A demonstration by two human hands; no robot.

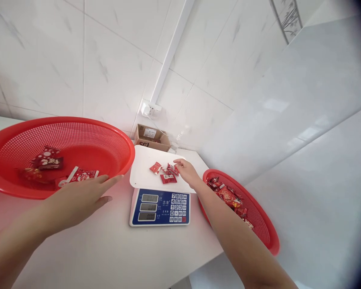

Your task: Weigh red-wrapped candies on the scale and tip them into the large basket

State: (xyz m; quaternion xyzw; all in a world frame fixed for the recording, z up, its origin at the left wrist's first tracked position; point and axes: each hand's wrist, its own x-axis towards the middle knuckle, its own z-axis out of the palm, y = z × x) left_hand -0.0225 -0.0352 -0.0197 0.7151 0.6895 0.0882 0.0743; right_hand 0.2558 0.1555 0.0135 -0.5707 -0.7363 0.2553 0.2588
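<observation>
My right hand (187, 172) reaches over the white pan of an electronic scale (160, 200), fingertips touching a small cluster of red wrapped candies (165, 172) lying on the pan. Its fingers are curled on one candy at the cluster's right edge. My left hand (84, 198) hovers with fingers stretched out, open, at the near rim of a large red mesh basket (114, 132), which holds a few red packets (48, 160). A smaller red basket (264, 228) to the right of the scale holds several red candies (228, 196).
A brown cardboard box (152, 137) stands behind the scale against the tiled wall, under a white socket (150, 109). The white counter (108, 249) ends at an edge just right of the scale; the small basket overhangs it.
</observation>
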